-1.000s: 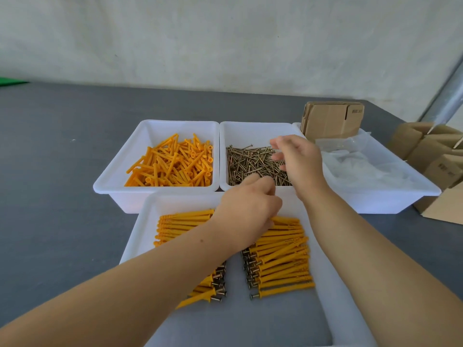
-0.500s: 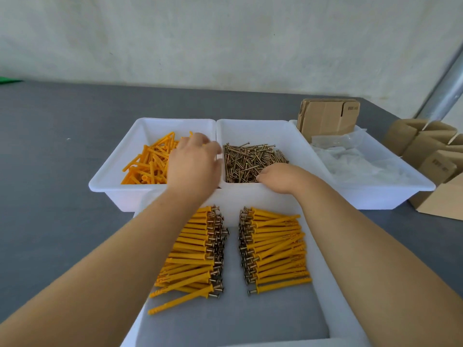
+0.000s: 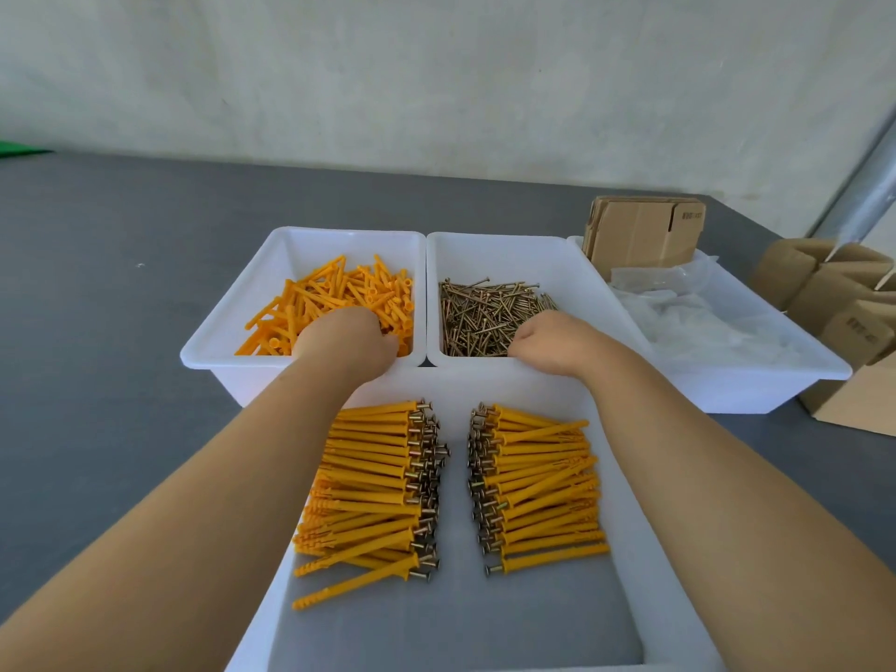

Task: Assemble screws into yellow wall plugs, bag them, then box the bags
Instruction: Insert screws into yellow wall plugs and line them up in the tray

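Note:
Loose yellow wall plugs (image 3: 339, 288) fill the left white bin (image 3: 213, 351). My left hand (image 3: 346, 339) is down in that pile, its fingers curled round plugs at the near edge. Brass screws (image 3: 485, 308) lie in the middle bin (image 3: 504, 240). My right hand (image 3: 552, 341) sits at their near right corner and pinches screws, with the fingertips hidden. In the front tray (image 3: 485, 380) lie two rows of assembled plugs, one on the left (image 3: 373, 477) and one on the right (image 3: 538, 487), screw heads facing the middle.
A third white bin (image 3: 756, 385) at the right holds clear plastic bags (image 3: 703, 322). Flattened cardboard boxes (image 3: 640, 230) stand at its far end. Folded cardboard boxes (image 3: 824, 293) are stacked at the right table edge. The grey table (image 3: 97, 308) runs back to a wall.
My left hand moved from the front tray up into the plug bin and dug in. My right hand came down from above the screws to the bin's near corner.

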The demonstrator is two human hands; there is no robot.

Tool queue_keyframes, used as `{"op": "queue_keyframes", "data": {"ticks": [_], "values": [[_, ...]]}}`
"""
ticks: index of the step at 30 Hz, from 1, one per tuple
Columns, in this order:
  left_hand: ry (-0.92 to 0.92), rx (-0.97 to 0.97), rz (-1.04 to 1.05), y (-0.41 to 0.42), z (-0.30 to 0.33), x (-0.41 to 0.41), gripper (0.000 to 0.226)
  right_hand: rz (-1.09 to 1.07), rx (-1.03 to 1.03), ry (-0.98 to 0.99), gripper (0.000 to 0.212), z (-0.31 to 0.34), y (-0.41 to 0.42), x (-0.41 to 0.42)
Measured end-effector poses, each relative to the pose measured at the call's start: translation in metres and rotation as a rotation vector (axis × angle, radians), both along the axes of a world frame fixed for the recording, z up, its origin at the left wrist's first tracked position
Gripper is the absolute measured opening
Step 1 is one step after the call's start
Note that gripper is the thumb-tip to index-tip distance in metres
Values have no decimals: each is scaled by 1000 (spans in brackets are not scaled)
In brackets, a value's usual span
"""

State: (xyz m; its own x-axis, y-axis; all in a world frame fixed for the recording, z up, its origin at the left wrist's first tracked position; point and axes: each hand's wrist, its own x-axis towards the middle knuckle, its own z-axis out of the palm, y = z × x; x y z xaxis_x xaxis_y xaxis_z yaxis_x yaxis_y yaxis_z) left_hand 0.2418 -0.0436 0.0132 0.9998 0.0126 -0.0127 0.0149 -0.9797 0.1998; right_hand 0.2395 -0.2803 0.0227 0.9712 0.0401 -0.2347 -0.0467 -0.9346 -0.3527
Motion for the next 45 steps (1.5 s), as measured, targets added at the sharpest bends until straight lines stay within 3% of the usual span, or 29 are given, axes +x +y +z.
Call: {"op": "queue_keyframes", "data": {"ticks": [4, 7, 9, 14, 17, 21, 28, 34, 40, 45], "values": [[-93, -82, 27, 2, 2, -3, 24, -39, 223, -103, 16, 2, -3, -6], [-163, -169, 33, 3, 5, -5, 9, -67, 348, -160, 25, 4, -8, -9], [-207, -224, 31, 3, 7, -7, 14, -92, 412, -198, 29, 4, -10, -12], [-436, -351, -33, 1, 5, -12, 18, -56, 278, -297, 21, -4, -4, -14], [-608, -417, -132, -4, 4, -16, 17, -94, 232, -460, 16, -11, -1, -12], [-784, -444, -234, -12, 7, -26, 13, -214, 335, -803, 20, -7, 1, -12], [-827, -635, -396, -27, 12, -43, 18, -250, 603, -1050, 20, 2, 5, -19], [-467, -1167, -280, -37, 19, -54, 16, -253, 683, -1064, 18, 10, 12, -25], [-55, -1174, -230, -37, 15, -56, 13, -301, 839, -928, 19, 11, 12, -23], [65, -1150, -247, -38, 11, -56, 8, -261, 875, -794, 25, 11, 14, -21]]}}
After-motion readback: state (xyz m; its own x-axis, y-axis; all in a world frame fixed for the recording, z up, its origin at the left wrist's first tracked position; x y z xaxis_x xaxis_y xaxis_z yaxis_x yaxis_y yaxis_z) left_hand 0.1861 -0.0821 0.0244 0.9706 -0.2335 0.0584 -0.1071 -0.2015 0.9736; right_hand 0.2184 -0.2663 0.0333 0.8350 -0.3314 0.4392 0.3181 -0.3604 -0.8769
